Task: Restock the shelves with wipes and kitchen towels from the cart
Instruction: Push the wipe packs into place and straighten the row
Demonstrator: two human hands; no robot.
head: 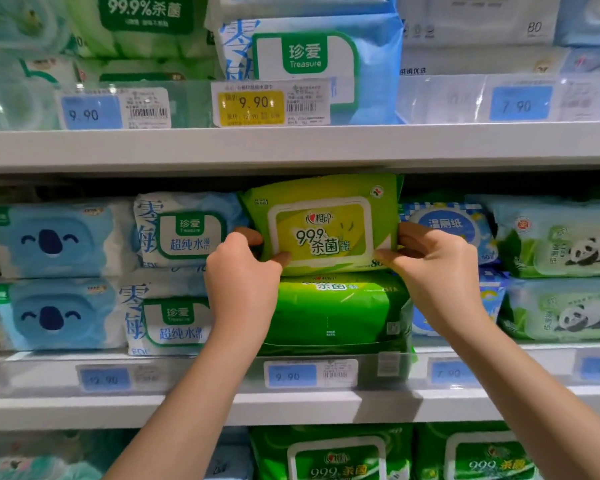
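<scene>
Head view shows the placement step in hand: one green wipes pack [321, 226] is being seated on the middle shelf [187, 407]. The left hand [243, 268] pinches the pack's left edge, thumb on the front face. The right hand [433, 265] pinches the right edge in the same way. Each grip is closed on the pack. The pack stands face-out and slightly tilted. Its lower edge touches the top of a lower green pack [333, 313] of the same brand, just under the upper shelf [291, 147].

Next move, as judged: push the pack back until its face lines up with the neighbouring fronts, level it, then release both hands. Clearance under the upper shelf looks tight, so the soft pack may crumple or catch.

Shelf contents: the middle shelf holds stacks two high. From the left these are koala packs [52, 240], Treasure packs [184, 233], the green stack, a blue checked pack [444, 226] and panda packs [561, 244]. A 9.90 price tag [309, 374] sits below the green stack. The cart is out of view, and no kitchen towels are visible.
</scene>
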